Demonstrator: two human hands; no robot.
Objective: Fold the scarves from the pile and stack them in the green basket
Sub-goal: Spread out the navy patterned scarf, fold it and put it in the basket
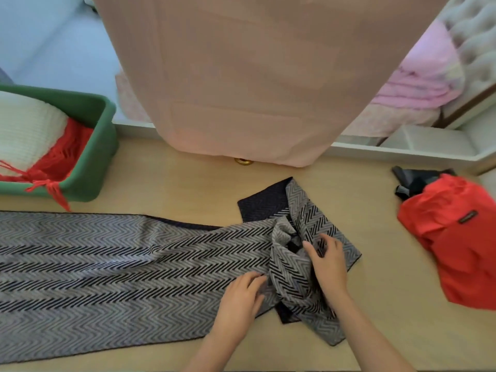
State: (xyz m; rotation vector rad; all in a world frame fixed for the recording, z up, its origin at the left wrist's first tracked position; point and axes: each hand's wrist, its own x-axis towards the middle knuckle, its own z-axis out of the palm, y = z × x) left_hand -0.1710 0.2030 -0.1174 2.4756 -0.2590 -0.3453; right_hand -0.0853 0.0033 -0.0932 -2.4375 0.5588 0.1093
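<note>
A long grey and black zigzag scarf [107, 264] lies spread across the wooden table, flat on the left and bunched and twisted at its right end. My left hand [240, 299] pinches the fabric at the edge of the bunched part. My right hand [327, 261] has its fingers curled into the crumpled folds. The green basket [94, 157] stands at the back left, holding a folded white scarf [26, 130] and a red fringed scarf [61, 154]. At the right lies the pile, a red scarf [456, 237] over a dark scarf [413, 181].
A large pink-beige cloth [255, 76] hangs down in the middle at the back, covering much of the view. Pink folded fabric [418, 84] lies at the back right. A small gold ring-shaped thing [243, 161] sits on the wooden table [188, 183] under the cloth's hem.
</note>
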